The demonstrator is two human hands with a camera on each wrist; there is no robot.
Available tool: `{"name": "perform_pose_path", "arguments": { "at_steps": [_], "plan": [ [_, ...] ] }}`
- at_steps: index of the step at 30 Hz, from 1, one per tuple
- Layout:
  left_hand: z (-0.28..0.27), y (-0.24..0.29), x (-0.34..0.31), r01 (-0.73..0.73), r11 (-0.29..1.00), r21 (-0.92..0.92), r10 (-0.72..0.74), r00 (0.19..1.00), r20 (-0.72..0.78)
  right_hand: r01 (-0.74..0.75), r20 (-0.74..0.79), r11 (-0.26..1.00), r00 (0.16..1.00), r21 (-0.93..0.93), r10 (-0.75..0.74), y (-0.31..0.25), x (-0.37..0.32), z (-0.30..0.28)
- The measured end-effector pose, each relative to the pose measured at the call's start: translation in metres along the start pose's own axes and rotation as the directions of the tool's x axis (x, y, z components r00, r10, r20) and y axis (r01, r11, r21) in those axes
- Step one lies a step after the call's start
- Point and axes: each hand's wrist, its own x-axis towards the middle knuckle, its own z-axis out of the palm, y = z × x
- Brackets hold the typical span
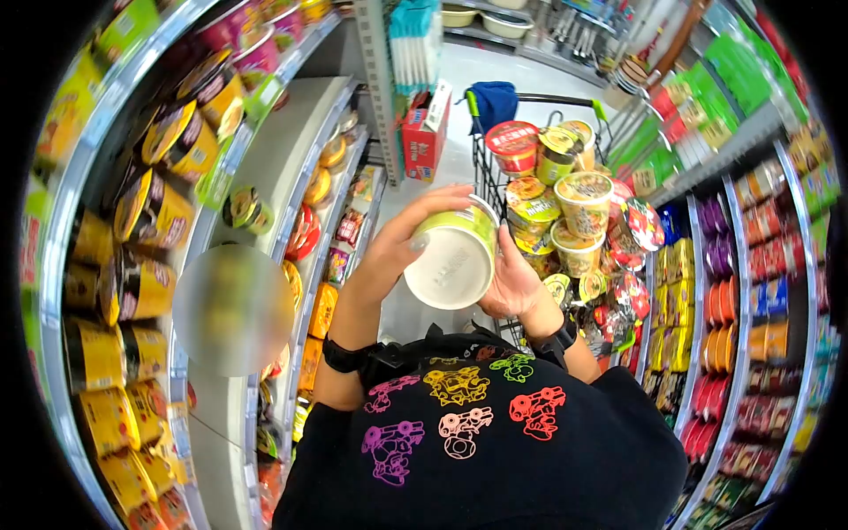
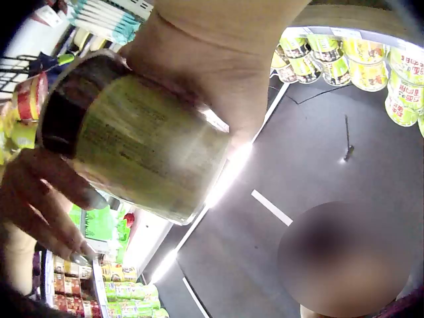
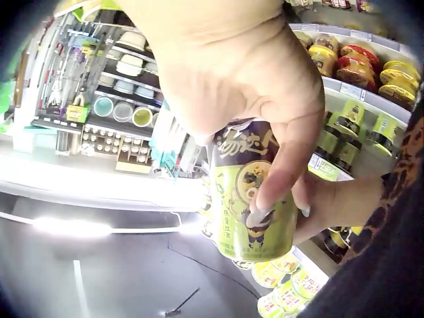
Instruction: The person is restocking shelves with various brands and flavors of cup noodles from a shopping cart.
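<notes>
1 tapering green-and-dark cup [image 1: 452,263], its pale round base facing the head camera, is between the left hand [image 1: 402,243] and right hand [image 1: 517,281], both with fingers curled round its sides. Its label reads 汤达人. Right of the cup, a wire cart [image 1: 556,100] holds round tubs [image 1: 583,208]; left, grey shelving [image 1: 221,397] bears yellow containers [image 1: 155,212].

Cup [image 1: 450,268]: between left hand [image 1: 389,243] and right hand [image 1: 517,278]; before the torso [image 1: 486,433]; left of the cart.
Cart [image 1: 539,96]: ahead and to the right; tubs [image 1: 585,203] stacked in it; cloth [image 1: 493,106] over its far left corner.
Left shelves [image 1: 305,110]: along the left side; containers [image 1: 157,212] on several tiers.
Carton [image 1: 426,137]: beside the post [image 1: 377,88]; left of the cart.
Right shelves [image 1: 740,256]: along the right side; packets [image 1: 676,300] on them in rows.
Basins [image 1: 506,24]: on shelving beyond the cart.
</notes>
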Motion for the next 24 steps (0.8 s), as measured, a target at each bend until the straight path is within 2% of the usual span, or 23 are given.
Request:
{"name": "perform_pose_path", "arguments": {
  "at_steps": [3,5,7,8,10,12,13,15,16,19,20,23,24],
  "plan": [
    [-0.01,-0.002,-0.008,-0.02,0.995,0.093,0.021,1.0,-0.011,-0.051,0.067,0.998,0.996,-0.02,0.053,0.003,0.009,0.0],
    [-0.008,0.007,-0.011,-0.03,0.999,0.044,0.033,0.998,-0.057,-0.121,0.209,0.991,0.972,0.051,0.107,0.004,0.013,0.001],
    [-0.008,0.011,-0.014,-0.021,1.0,-0.021,0.02,0.996,-0.086,-0.228,0.338,0.968,0.924,0.103,0.181,0.004,0.019,0.001],
    [-0.01,0.01,-0.016,-0.032,0.999,-0.028,0.03,0.996,-0.086,-0.357,0.506,0.924,0.827,0.138,0.244,0.0,0.026,0.001],
    [-0.014,0.007,-0.018,-0.048,0.998,-0.045,0.045,0.996,-0.078,-0.367,0.522,0.922,0.814,0.126,0.253,0.001,0.031,0.009],
    [-0.012,0.012,-0.02,0.049,0.999,-0.025,-0.052,0.99,-0.129,-0.131,0.218,0.991,0.968,0.018,0.124,0.009,0.027,0.026],
    [-0.011,0.013,-0.02,0.097,0.995,-0.017,-0.099,0.984,-0.152,-0.039,0.118,0.999,0.992,0.012,0.038,0.01,0.028,0.03],
    [-0.016,0.0,-0.021,0.071,0.997,-0.042,-0.078,0.978,-0.195,0.14,-0.082,0.99,0.986,-0.031,-0.142,0.011,0.03,0.038],
    [-0.019,-0.009,-0.022,0.056,0.997,-0.053,-0.067,0.974,-0.216,0.175,-0.032,0.985,0.984,-0.008,-0.175,0.009,0.028,0.042],
    [-0.028,-0.022,-0.023,0.035,0.993,-0.109,-0.069,0.944,-0.324,0.146,0.129,0.946,0.985,-0.289,-0.112,-0.005,0.019,0.015],
    [-0.03,-0.029,-0.024,0.047,0.998,-0.049,-0.06,0.947,-0.314,0.196,0.051,0.949,0.981,-0.248,-0.19,-0.006,0.017,0.009],
    [-0.021,-0.033,-0.018,-0.044,0.992,0.114,0.072,0.963,-0.26,0.307,0.036,0.898,0.949,-0.314,-0.312,-0.014,0.015,-0.004],
    [-0.019,-0.032,-0.019,0.03,0.986,0.166,0.014,0.967,-0.254,0.302,-0.096,0.85,0.922,-0.432,-0.376,-0.013,0.015,0.01]
  ]
}}
